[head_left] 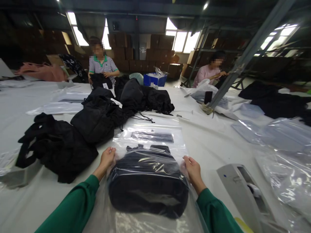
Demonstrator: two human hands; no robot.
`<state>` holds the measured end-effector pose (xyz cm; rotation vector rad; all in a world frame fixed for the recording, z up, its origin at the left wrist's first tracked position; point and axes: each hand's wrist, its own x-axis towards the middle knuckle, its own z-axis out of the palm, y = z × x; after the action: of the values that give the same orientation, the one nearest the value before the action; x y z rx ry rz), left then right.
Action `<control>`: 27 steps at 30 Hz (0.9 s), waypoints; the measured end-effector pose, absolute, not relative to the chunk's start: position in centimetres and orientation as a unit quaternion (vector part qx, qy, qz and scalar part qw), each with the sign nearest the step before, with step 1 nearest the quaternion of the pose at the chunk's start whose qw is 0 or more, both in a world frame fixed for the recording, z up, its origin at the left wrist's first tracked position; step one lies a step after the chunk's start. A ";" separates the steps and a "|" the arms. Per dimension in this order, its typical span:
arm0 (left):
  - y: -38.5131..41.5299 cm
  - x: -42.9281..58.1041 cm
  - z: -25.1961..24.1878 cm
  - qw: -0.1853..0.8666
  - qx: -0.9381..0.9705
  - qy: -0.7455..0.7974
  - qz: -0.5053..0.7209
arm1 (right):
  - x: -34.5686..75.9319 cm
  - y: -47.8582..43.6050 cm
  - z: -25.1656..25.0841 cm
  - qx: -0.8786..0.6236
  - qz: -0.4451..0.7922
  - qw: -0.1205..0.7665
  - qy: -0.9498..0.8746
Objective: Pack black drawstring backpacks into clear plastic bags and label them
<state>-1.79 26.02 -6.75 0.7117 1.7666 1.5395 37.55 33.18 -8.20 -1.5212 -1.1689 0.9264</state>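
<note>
A black bag [148, 191] lies inside a clear plastic bag [179, 136] on the white table in front of me. Dark printed lines show on the plastic beyond the black bag. My left hand [107, 159] pinches the left edge of the plastic. On the opposite edge, my right hand [193, 170] grips the plastic between thumb and fingers. Just left of my left hand is a heap of black fabric bags [97, 119], some with drawstrings and white tags.
A grey device [243, 191] sits at right, beside piled clear plastic bags [286, 161]. A slanted metal post [243, 64] rises from the table. Across it, one person [103, 64] handles black fabric; another person [206, 72] is farther right. A blue box [153, 80] stands at the far edge.
</note>
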 end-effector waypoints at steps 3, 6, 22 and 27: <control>24.6 -2.6 -5.8 0.274 0.272 0.705 0.594 | 37.7 33.7 -7.7 -0.622 0.366 0.497 -0.481; 20.3 -3.0 -3.7 0.207 0.280 0.717 0.604 | 38.8 32.8 -5.4 -0.621 0.353 0.520 -0.468; 9.3 3.9 -4.2 0.271 0.875 0.397 0.061 | 33.9 17.3 -2.0 -0.262 0.415 0.126 -0.862; 4.3 0.0 -7.4 0.316 0.850 0.415 0.069 | 37.2 14.9 -6.6 -0.289 0.431 0.085 -0.851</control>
<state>0.03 4.30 -7.41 2.2389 1.0929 0.1825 37.20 14.91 -6.59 -0.8629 -2.5368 1.2851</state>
